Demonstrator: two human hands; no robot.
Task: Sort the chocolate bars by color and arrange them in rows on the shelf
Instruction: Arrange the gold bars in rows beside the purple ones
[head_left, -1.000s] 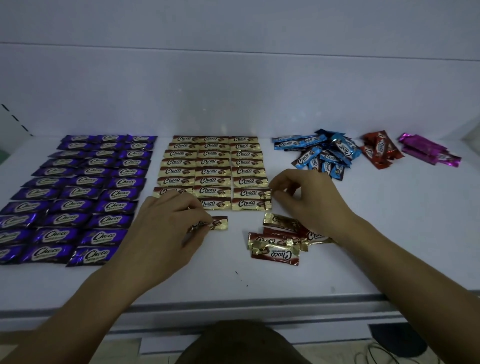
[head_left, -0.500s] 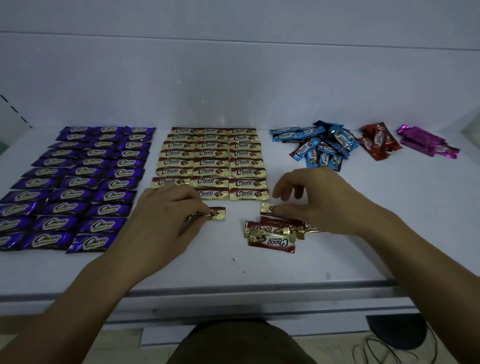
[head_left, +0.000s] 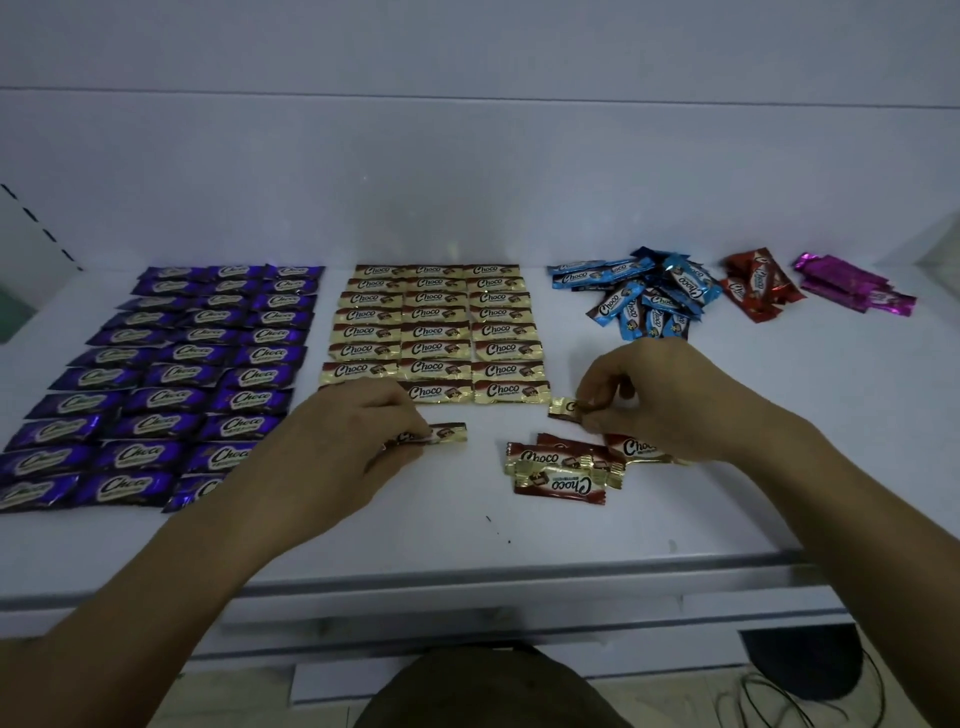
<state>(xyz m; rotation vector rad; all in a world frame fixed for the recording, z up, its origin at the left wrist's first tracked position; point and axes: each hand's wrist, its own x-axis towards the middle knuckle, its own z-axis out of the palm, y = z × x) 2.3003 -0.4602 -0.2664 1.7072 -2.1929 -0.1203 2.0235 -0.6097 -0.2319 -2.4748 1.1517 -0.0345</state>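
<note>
Gold sorting was in hand: left hand (head_left: 343, 436) pinched a flat gold foil-wrapped chocolate bar (head_left: 449, 432) at centre, right hand (head_left: 665, 395) pinched a second gold bar (head_left: 563, 406); both likely needed aligning beneath the gold rows (head_left: 431, 332).

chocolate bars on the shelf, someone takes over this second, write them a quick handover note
Left hand pinches a gold bar just in front of the gold rows. Right hand pinches a second gold bar behind the loose gold pile.
Done: purple rows at the left of the shelf; gold rows, three across, in the middle.
Left: place both held bars and the loose gold pile, then row up the blue pile, red pile and magenta pile at back right.
</note>
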